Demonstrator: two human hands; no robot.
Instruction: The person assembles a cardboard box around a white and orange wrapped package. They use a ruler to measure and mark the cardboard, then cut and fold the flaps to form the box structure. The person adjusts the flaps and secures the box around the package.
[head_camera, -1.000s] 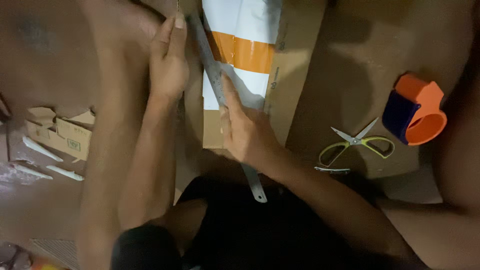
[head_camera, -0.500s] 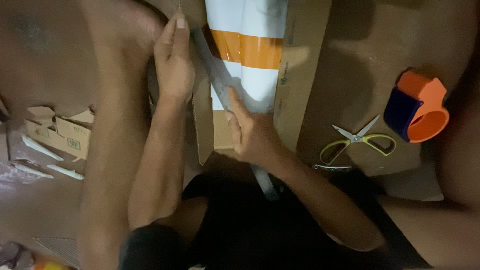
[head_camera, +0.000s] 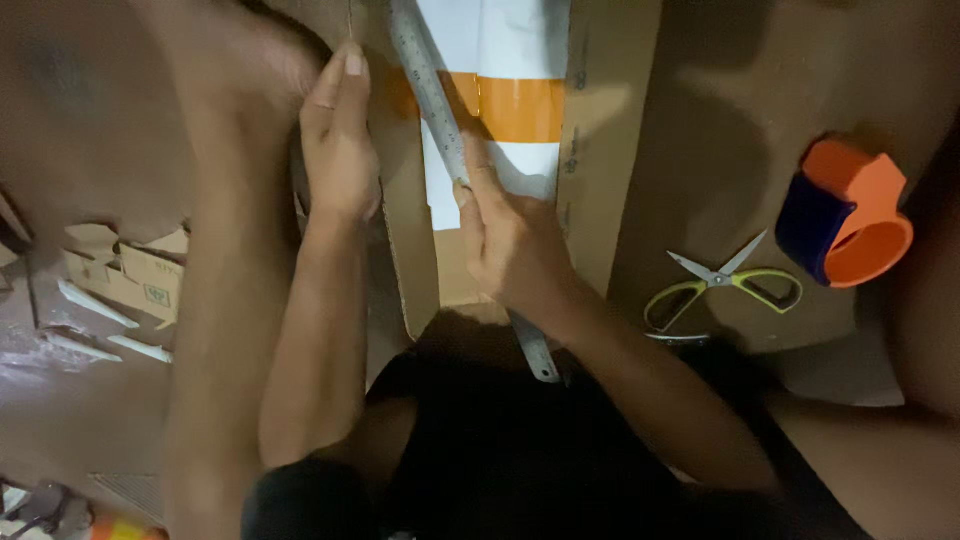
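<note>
Right hand (head_camera: 515, 250) presses flat on metal ruler (head_camera: 440, 120), fingers spread, ruler lying slanted across white-and-orange sheet (head_camera: 510, 100) on cardboard (head_camera: 600, 150). Left hand (head_camera: 340, 150), fingers straight together, rests on cardboard's left edge. Since earlier frame: both hands shifted slightly up; scissors (head_camera: 720, 285), tape dispenser (head_camera: 850, 215) unmoved.

Single view only, from a head-worn camera looking steeply down over the wearer's lap and forearms. Range is close: the left hand (head_camera: 340, 150) and right hand (head_camera: 510, 245) sit near frame centre, on the cardboard (head_camera: 600, 150). Scissors (head_camera: 725, 285) and tape dispenser (head_camera: 845, 215) lie toward the right edge. No second view to compare
</note>
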